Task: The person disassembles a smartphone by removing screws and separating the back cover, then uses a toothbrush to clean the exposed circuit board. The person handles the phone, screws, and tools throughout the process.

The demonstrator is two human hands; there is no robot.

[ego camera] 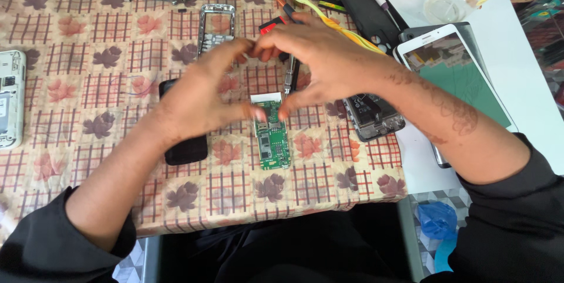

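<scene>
Both hands meet over a green circuit board [273, 136] that lies flat on the desk [88, 142], near its front edge, long side pointing away from the person. The left hand [197, 98] and right hand [323, 62] press their thumb tips onto the board's top end, by its white strip, seemingly to pin it flat, while the other fingertips touch each other higher up, so the two hands form an arch. Neither grip closes around anything; the fingers are bent but hold nothing, only the thumbs bear on the board. Both forearms come in from the lower corners, wrists raised, dark sleeves pushed back.

A black phone [185, 148] lies partly under the left wrist. A silver phone frame [215, 27] sits beyond the hands, and a screwdriver [291, 68] pokes out beneath the right fingers. An opened phone body [376, 118] lies under the right forearm, with a white tablet [458, 74] further right, off the patterned cloth.
</scene>
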